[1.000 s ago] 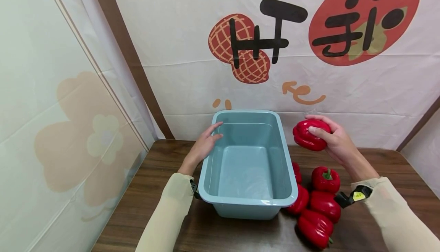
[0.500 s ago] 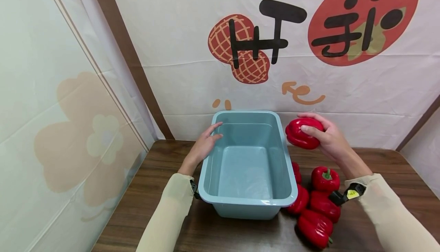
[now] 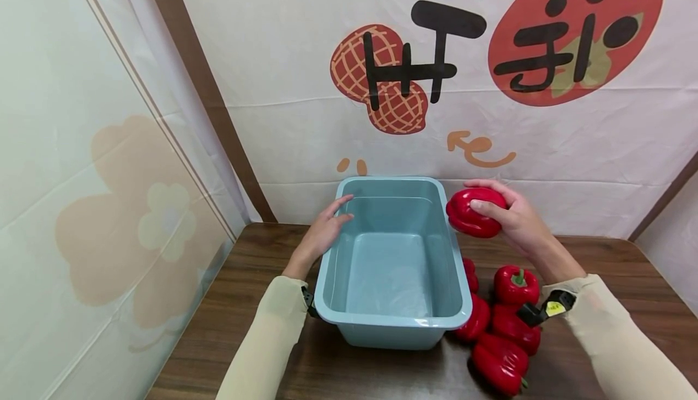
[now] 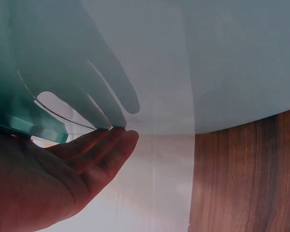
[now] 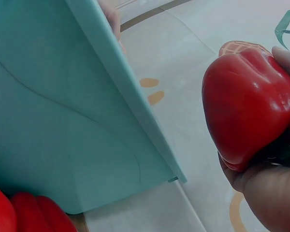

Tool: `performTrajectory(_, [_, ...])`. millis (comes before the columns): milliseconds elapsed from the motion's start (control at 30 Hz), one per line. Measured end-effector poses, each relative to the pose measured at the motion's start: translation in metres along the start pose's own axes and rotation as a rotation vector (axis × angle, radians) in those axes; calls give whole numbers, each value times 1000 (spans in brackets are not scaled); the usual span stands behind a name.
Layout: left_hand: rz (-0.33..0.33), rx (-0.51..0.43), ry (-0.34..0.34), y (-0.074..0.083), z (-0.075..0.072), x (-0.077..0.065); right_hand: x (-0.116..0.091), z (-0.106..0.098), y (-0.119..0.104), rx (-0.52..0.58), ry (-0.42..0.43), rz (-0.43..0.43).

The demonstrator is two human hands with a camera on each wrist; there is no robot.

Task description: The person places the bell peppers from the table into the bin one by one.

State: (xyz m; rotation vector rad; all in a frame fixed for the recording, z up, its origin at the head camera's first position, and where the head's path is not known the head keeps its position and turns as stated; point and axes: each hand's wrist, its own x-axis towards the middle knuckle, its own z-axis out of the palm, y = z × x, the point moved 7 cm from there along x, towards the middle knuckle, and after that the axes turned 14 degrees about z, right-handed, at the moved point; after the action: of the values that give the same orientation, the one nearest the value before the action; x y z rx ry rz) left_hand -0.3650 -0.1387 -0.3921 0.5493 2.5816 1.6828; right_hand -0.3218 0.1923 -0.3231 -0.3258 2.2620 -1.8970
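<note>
My right hand point(image 3: 509, 215) holds a glossy red bell pepper point(image 3: 473, 213) in the air, just off the right rim of a light-blue plastic tub point(image 3: 389, 320). Thumb and fingers wrap the pepper's sides; in the right wrist view part of its green stem point(image 5: 282, 152) shows near the palm. My left hand point(image 3: 323, 230) grips the tub's left rim. In the head view its thumb and index finger reach over the rim, while the left wrist view shows the other fingers point(image 4: 108, 157) against the outer wall. The tub's inside is bare.
Several more red bell peppers point(image 3: 498, 360) lie close together on the dark wooden table point(image 3: 218, 339), right of the tub. One pepper point(image 3: 515, 285) stands stem up. A printed white cloth backdrop point(image 3: 283, 139) rises directly behind the tub, and another hangs at the left.
My right hand has moved left with the bell pepper, closer to the tub's right rim. The left hand and the tub have stayed in place.
</note>
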Motion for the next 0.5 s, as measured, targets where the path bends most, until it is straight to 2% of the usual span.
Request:
performTrajectory(300, [3, -7, 4, -1, 0, 0, 2, 5, -3, 25, -16, 12])
performTrajectory(500, [7, -10, 2, -1, 0, 0, 4, 10, -4, 4, -29, 10])
